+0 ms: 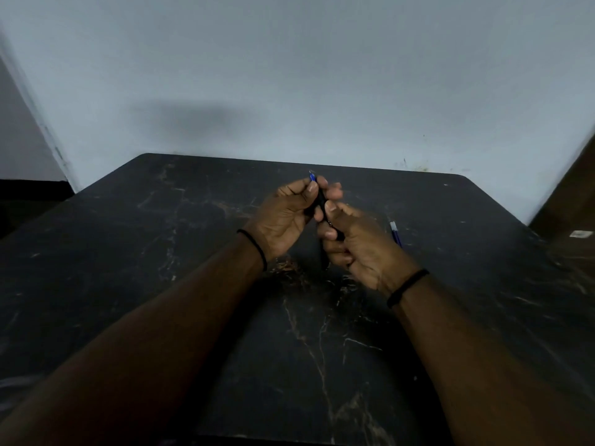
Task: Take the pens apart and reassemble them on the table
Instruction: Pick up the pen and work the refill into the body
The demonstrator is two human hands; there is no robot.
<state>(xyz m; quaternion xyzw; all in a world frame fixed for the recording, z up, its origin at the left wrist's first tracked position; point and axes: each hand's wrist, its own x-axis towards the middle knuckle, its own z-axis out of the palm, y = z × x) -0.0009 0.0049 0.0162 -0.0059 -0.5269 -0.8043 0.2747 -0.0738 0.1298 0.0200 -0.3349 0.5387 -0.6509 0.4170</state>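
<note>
Pen (321, 201) gripped in both my hands above the table (161, 252).

My right hand (357, 249), nearer me, curls round the dark barrel's lower end; my left hand (289, 214) pinches the upper part, blue tip poking out beyond my fingers. Right of the right hand, a second pen (395, 232) lies on the table.

The tabletop (161, 252) is black stone with pale, rust-tinged veins, rounded at its far corners and pushed close to a pale wall. On it, near the right side, lies a blue pen (395, 232) with a white end, partly hidden.
</note>
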